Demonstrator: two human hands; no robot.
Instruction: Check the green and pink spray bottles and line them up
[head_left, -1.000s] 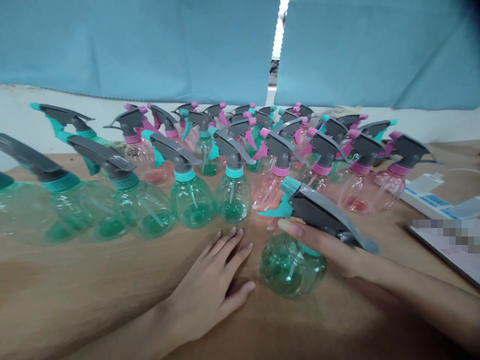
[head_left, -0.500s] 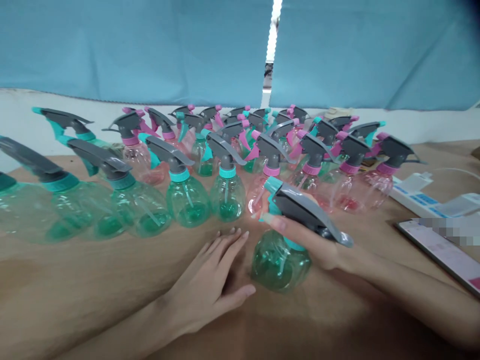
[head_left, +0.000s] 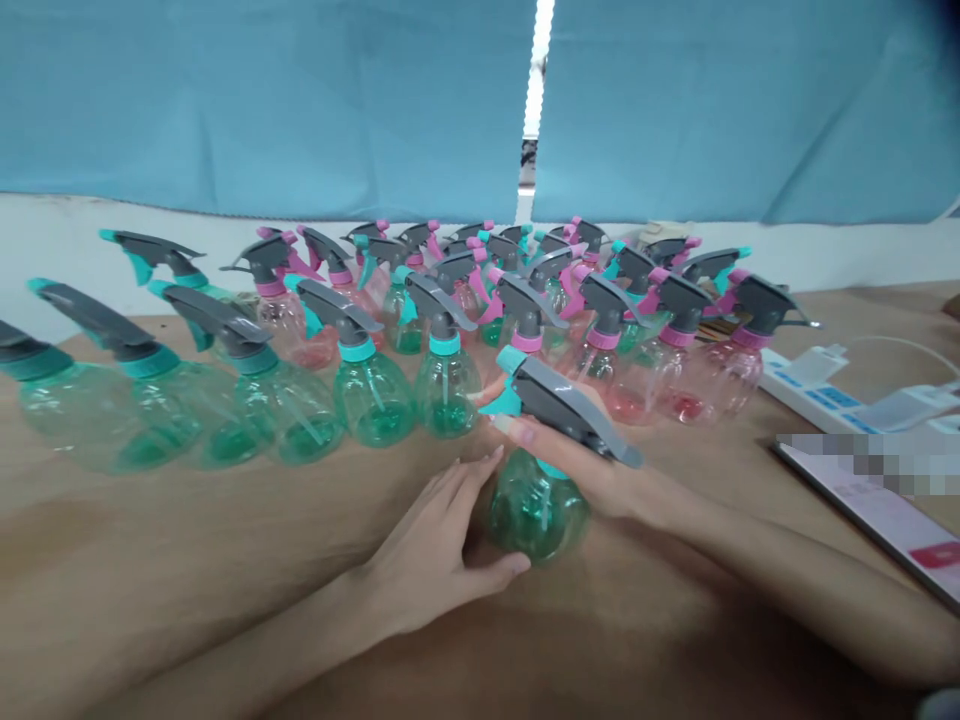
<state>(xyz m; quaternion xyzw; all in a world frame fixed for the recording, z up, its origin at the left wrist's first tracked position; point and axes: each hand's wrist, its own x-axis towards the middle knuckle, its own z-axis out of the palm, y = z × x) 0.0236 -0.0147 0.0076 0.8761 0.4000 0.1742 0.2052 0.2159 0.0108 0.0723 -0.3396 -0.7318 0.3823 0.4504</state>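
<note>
My right hand (head_left: 592, 475) grips the neck of a green spray bottle (head_left: 534, 505) under its grey and teal trigger head (head_left: 562, 405). The bottle stands on the brown table (head_left: 187, 570), just in front of a row of similar bottles. My left hand (head_left: 439, 545) lies on the table with fingers stretched out. Its fingertips and thumb touch the bottle's left side and base.
Several green spray bottles (head_left: 371, 385) and pink spray bottles (head_left: 709, 365) with grey heads crowd the table's far half. A white power strip (head_left: 817, 385) and a flat tablet-like device (head_left: 892, 515) lie at the right. A blue curtain (head_left: 262, 100) hangs behind.
My right hand has slid the green bottle to the left and away from me, toward the row. My left hand now touches the bottle's side, where before it lay apart from it.
</note>
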